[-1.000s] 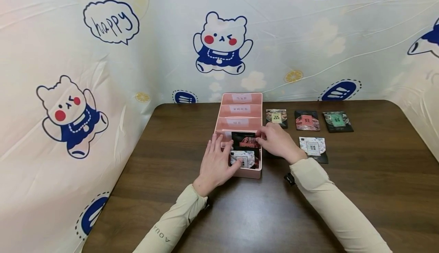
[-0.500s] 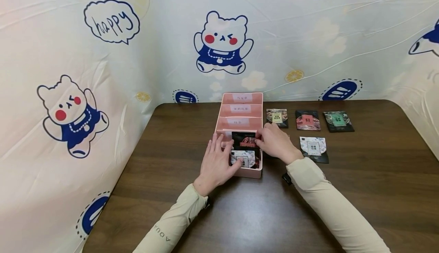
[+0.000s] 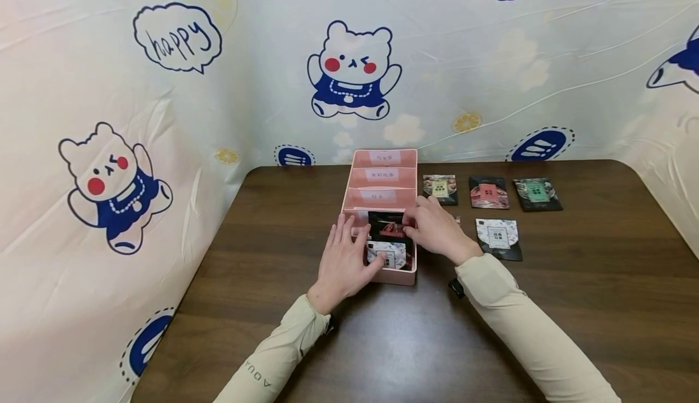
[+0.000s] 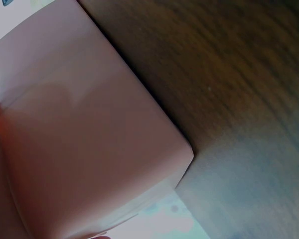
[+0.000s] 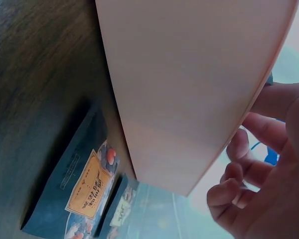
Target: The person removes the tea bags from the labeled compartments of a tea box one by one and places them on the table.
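Note:
A pink compartment box (image 3: 394, 277) with paper labels stands on the table, its front section holding upright tea packets. My left hand (image 3: 345, 260) rests over the box's left rim, fingers extended and spread, the thumb across a white-fronted tea packet (image 3: 389, 251). In the left wrist view only the box's wall (image 4: 89, 124) and a hand edge show. My right hand (image 3: 434, 228) pinches the right edge of a black tea packet with red print (image 3: 390, 230), standing behind the white one. Over the box's rim, the other right fingers (image 5: 224, 191) curl in the right wrist view.
Right of the box lie a yellow-label packet (image 3: 440, 189), a red-label packet (image 3: 489, 193), a green-label packet (image 3: 537, 194) and a white packet (image 3: 498, 238). An orange-label packet (image 5: 87, 194) lies beside the box, mostly hidden under the right hand in the head view.
My right hand has shifted slightly left, with its fingertips farther onto the black and red tea packet. The left hand and the box have stayed put.

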Demonstrator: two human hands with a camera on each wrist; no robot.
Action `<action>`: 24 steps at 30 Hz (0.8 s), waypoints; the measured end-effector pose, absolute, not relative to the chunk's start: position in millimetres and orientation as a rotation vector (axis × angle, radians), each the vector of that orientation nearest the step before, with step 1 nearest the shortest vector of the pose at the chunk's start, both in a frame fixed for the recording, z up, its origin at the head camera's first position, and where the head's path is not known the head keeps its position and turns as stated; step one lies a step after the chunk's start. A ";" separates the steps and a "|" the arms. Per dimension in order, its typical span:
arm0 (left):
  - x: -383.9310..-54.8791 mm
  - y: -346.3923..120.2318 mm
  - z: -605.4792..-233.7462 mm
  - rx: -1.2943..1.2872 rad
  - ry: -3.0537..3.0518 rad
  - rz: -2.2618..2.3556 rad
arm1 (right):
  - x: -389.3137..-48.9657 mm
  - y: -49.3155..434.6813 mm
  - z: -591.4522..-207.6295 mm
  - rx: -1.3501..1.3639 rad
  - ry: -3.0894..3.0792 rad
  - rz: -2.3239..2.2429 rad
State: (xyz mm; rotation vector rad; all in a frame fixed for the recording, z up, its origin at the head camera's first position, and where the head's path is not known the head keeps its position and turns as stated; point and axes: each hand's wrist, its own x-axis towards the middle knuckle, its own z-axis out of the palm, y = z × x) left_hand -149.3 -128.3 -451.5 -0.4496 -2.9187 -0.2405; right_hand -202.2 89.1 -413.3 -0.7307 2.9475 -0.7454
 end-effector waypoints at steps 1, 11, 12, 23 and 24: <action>-149.3 -128.4 -451.6 -0.447 -2.921 -0.240 | -202.3 89.1 -413.8 -0.744 2.946 -0.754; -148.3 -128.1 -451.4 -0.450 -2.912 -0.236 | -204.6 90.1 -416.8 -0.811 2.861 -0.858; -148.2 -128.0 -451.3 -0.450 -2.912 -0.236 | -204.8 90.4 -417.3 -0.806 2.855 -0.858; -148.2 -128.0 -451.3 -0.451 -2.909 -0.244 | -203.5 90.1 -418.8 -0.788 2.876 -0.841; -148.3 -128.1 -451.4 -0.451 -2.910 -0.242 | -203.5 90.1 -418.8 -0.785 2.880 -0.839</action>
